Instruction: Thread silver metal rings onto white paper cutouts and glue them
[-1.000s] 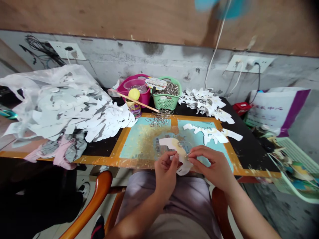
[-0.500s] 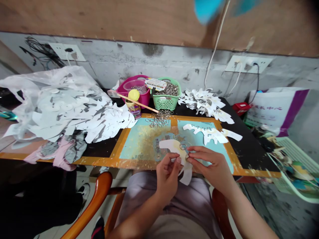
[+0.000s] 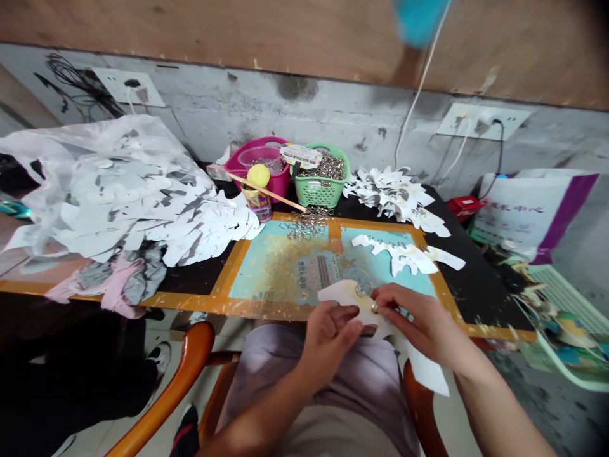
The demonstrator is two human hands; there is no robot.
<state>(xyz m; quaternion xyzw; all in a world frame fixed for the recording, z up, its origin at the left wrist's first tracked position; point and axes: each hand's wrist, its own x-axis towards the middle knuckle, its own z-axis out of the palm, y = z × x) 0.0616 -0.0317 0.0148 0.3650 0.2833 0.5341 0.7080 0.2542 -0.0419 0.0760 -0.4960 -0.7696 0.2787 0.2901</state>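
My left hand (image 3: 330, 333) and my right hand (image 3: 419, 320) meet at the table's near edge, over my lap. Both pinch a white paper cutout (image 3: 345, 293) that carries a small metal ring (image 3: 364, 289) near its top. My left fingers close on the cutout's lower edge. My right thumb and forefinger press together on the cutout just right of the ring. A further part of the white paper hangs down under my right wrist.
A turquoise mat (image 3: 285, 266) with an orange border covers the table. Loose metal rings (image 3: 307, 225) lie before a green basket (image 3: 320, 181) and a pink bowl (image 3: 257, 168). White cutouts (image 3: 128, 203) pile up at left, more cutouts (image 3: 394, 193) at back right. A wooden chair arm (image 3: 181, 374) is lower left.
Both hands and the cutout have shifted right and slightly down toward my lap. The paper has turned, so that a long piece now hangs below my right wrist.
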